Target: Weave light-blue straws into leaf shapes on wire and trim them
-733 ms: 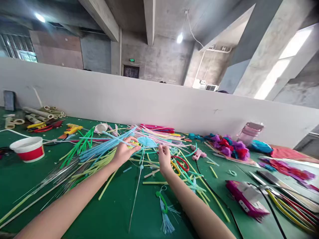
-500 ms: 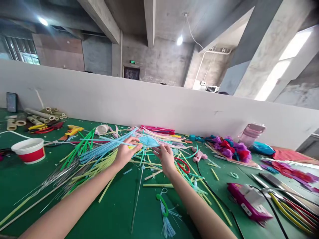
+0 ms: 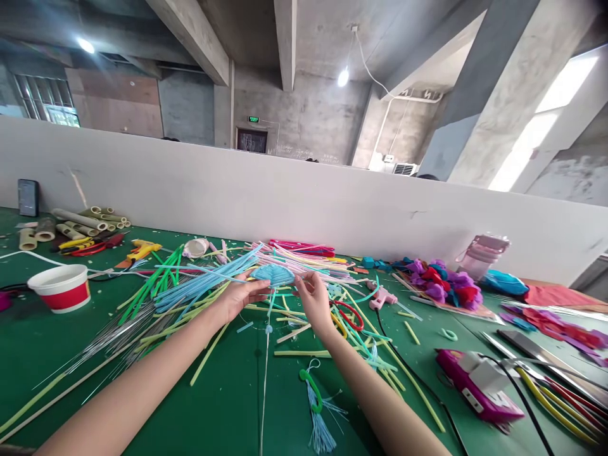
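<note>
Between my two hands is a light-blue fan-shaped piece (image 3: 273,273) with ridges, which looks made of pipe cleaners. My left hand (image 3: 237,297) pinches its left end, with a blue strip running out to the left beside the fingers. The fingertips of my right hand (image 3: 312,299) are closed on the right end. Below the piece hangs a thin pale cord (image 3: 265,386) with a small blue bead (image 3: 268,329) on it. Behind my left hand lies a bundle of blue pipe cleaners (image 3: 204,278). A green ring with a blue tassel (image 3: 322,437) lies nearer me.
Green pipe cleaners (image 3: 152,278) and yellow ones spread to the left. A paper cup (image 3: 61,288), a yellow glue gun (image 3: 142,249) and bamboo tubes (image 3: 80,220) stand farther left. Rightward are a pink glue gun (image 3: 381,296), a purple power strip (image 3: 475,392) and pliers (image 3: 551,405).
The fan-shaped piece has moved slightly left and down and tilted to show its ridged face. My left hand has turned, its fingers now lower under the piece.
</note>
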Tool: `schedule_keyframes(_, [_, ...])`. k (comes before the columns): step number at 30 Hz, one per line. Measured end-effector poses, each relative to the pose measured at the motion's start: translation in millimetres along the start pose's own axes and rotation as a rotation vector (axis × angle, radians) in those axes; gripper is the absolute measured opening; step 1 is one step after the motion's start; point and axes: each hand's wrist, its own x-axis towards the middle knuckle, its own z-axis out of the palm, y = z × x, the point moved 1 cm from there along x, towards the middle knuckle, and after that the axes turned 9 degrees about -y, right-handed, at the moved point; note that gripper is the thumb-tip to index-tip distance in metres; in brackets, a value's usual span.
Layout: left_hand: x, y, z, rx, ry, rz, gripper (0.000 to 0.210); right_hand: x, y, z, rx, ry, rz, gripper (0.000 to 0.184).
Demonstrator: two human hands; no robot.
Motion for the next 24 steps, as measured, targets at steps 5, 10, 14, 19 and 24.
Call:
schedule_keyframes(5, [-2,8,-4.5,0.009,0.085,0.021,0.069,4,-10,-13,-0.399,-0.173,-0.141,0.02])
schedule_keyframes(10, [-3,10,-8.4,0.099,0.082,0.053,0.068,2,-15,-11,-0.599,-0.259,-0.121,0.01])
schedule_keyframes(14, [-3,9,-9.8,0.148,0.066,0.059,0.068,-4,-15,-4,-0.642,-0.287,-0.08,0.011])
schedule_keyframes(19, [-6,11,-5.3,0.155,0.038,0.053,0.068,1,-11,-5,-0.296,-0.176,0.013,0.021])
schedule_keyframes(24, [-7,12,-2.5,0.089,0.097,0.062,0.066,8,-4,-18,0.299,-0.025,0.335,0.031])
